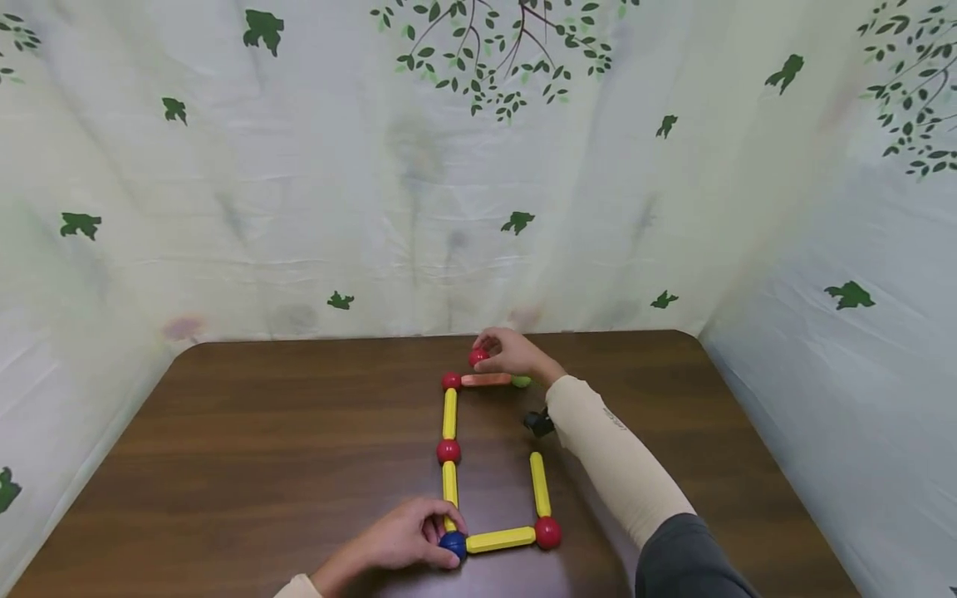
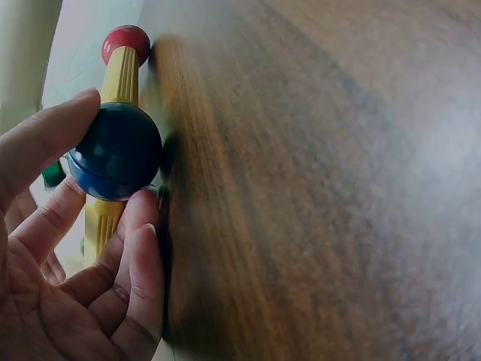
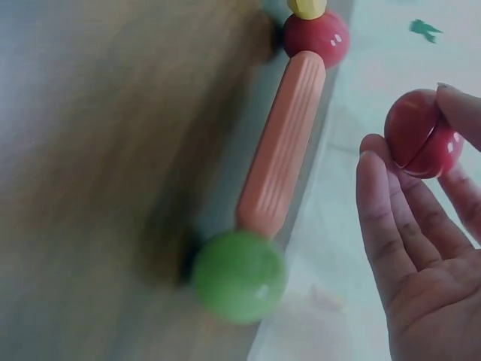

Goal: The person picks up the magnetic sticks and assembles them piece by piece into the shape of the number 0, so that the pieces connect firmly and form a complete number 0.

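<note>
My left hand (image 1: 404, 533) grips a blue ball (image 2: 113, 154) at the near left corner of a stick-and-ball frame on the table. Two yellow sticks meet at this ball; one leads away through a red ball (image 1: 449, 451), the other leads right to another red ball (image 1: 548, 533). Over the frame's far side, my right hand (image 1: 516, 355) pinches a loose red ball (image 3: 423, 134) between thumb and fingertips. Just below it, an orange stick (image 3: 284, 143) links the far-left red ball (image 1: 452, 380) with a green ball (image 3: 239, 277), which the right hand's wrist partly overlaps.
From the near right red ball, a yellow stick (image 1: 540, 484) points away, its far end free. The brown wooden table (image 1: 299, 448) ends at a white, leaf-patterned curtain (image 1: 314, 183). A small black device (image 1: 538, 423) sits under the right wrist.
</note>
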`<state>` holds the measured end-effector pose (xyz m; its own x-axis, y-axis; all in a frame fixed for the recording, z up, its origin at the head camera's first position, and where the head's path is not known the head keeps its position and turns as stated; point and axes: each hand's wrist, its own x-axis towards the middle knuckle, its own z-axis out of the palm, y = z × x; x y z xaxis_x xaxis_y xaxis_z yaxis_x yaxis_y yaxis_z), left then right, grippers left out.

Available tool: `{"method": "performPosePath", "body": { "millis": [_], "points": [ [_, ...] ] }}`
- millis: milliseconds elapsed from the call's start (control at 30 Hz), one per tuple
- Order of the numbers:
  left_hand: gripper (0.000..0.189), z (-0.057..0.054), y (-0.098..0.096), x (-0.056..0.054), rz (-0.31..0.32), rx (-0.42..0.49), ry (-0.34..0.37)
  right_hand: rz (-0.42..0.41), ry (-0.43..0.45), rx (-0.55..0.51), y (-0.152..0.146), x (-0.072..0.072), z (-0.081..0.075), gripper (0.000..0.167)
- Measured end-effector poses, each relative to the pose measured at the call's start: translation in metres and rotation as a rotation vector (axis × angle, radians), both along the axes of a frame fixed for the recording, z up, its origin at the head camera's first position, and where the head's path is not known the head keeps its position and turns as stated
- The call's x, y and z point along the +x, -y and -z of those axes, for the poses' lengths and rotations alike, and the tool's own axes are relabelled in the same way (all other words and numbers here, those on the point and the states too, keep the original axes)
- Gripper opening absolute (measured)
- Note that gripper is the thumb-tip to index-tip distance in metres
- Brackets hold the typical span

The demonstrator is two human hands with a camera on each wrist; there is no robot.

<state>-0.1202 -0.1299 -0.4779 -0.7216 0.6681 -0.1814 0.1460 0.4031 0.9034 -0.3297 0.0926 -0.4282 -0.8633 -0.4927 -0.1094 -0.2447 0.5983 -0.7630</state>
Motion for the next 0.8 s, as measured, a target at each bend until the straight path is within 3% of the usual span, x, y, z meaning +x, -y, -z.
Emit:
{"method": "performPosePath", "body": {
  "millis": [167, 300, 433, 567, 800],
  "points": [
    [0.023, 0.000, 0.001, -0.002, -0.004, -0.018, -0.015, 0.002, 0.013, -0.083, -0.028, 0.021, 0.008, 0.028],
    [0.023, 0.000, 0.000, -0.003, -0.009, -0.040, -0.019, 0.006, 0.087, -0.133, -0.048, 0.043, 0.020, 0.030],
    [0.023, 0.000, 0.000, -0.003, -0.002, -0.046, -0.039, 0.017, 0.138, -0.107, -0.062, 0.065, 0.030, 0.031],
    [0.023, -0.001, -0.002, -0.002, 0.005, -0.050, -0.053, 0.034, 0.136, -0.044, -0.073, 0.081, 0.035, 0.031],
    [0.023, -0.002, -0.004, -0.002, 0.008, -0.057, -0.055, 0.047, 0.099, 0.026, -0.078, 0.091, 0.037, 0.029]
  ]
}}
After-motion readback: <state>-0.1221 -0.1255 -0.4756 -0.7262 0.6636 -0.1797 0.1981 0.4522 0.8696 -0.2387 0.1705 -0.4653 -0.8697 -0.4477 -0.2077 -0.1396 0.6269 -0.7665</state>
